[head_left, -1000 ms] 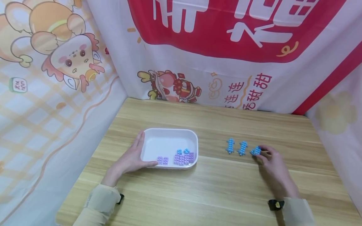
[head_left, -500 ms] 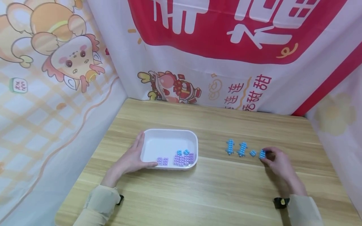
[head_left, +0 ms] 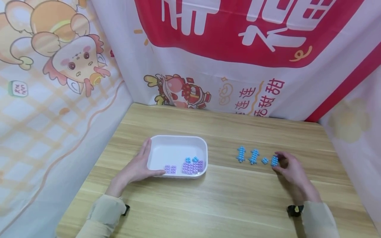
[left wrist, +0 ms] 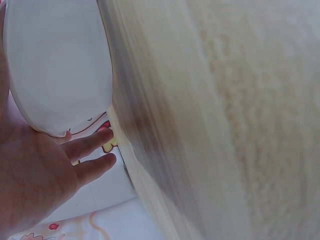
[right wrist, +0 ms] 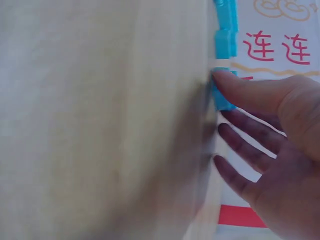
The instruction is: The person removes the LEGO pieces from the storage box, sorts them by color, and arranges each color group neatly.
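My left hand (head_left: 138, 166) rests at the left end of a white tray (head_left: 166, 147), thumb along the front rim and fingers by the left side. In the left wrist view its fingers (left wrist: 97, 167) are straight beside the tray. Purple toy bricks (head_left: 190, 168) and two small blue pieces (head_left: 195, 159) lie in the tray's right part. At the right of the table, my right hand (head_left: 293, 168) pinches a blue toy brick (head_left: 275, 161) between thumb and a finger. The remaining fingers (right wrist: 245, 147) hang apart from it in the right wrist view.
To the left of the held brick lie a small blue square piece (head_left: 265, 161) and two long studded blue pieces (head_left: 241, 154) in a row. The wooden table (head_left: 208, 201) meets a printed cloth (head_left: 226, 76) at the back.
My right hand has moved slightly right with the blue brick, away from the small square piece, which now lies separate on the table. The left hand and tray stay put.
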The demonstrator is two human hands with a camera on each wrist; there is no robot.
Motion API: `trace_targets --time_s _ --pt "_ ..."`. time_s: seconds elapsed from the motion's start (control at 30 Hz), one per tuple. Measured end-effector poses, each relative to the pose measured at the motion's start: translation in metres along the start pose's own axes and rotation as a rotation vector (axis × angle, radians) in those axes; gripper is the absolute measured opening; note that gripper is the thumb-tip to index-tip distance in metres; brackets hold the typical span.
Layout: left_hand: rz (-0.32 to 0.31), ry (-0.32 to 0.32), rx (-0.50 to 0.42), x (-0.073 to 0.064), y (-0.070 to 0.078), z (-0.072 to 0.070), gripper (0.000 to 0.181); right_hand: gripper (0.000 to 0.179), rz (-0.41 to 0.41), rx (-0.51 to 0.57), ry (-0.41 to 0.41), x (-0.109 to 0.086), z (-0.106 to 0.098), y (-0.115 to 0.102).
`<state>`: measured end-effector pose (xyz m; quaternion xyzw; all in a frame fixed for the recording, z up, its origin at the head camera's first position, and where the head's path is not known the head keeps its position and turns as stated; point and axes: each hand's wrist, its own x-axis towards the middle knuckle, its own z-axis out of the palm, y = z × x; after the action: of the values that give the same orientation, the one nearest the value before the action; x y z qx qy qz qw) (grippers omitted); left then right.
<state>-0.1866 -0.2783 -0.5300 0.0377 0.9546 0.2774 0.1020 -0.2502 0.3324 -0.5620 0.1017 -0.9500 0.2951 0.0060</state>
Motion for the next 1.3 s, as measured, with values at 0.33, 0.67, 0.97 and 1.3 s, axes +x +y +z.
trace_targets --time_s 0.33,0.67,0.97,1.3 --pt "0.003 -0.003 -0.005 0.003 0.000 0.000 0.155 0.083 -0.046 -0.003 -0.055 0.010 -0.005 -0.042" --pt "0.006 -0.001 -0.007 0.005 -0.001 -0.001 0.156 0.047 -0.273 0.188 0.218 0.029 0.024 -0.120" --pt "0.012 0.001 -0.011 0.005 -0.002 0.000 0.156 0.044 -0.369 0.272 0.141 0.042 0.057 -0.171" --pt "0.009 0.003 -0.021 0.003 -0.003 0.001 0.156 0.046 -0.481 0.275 -0.007 0.046 0.089 -0.217"
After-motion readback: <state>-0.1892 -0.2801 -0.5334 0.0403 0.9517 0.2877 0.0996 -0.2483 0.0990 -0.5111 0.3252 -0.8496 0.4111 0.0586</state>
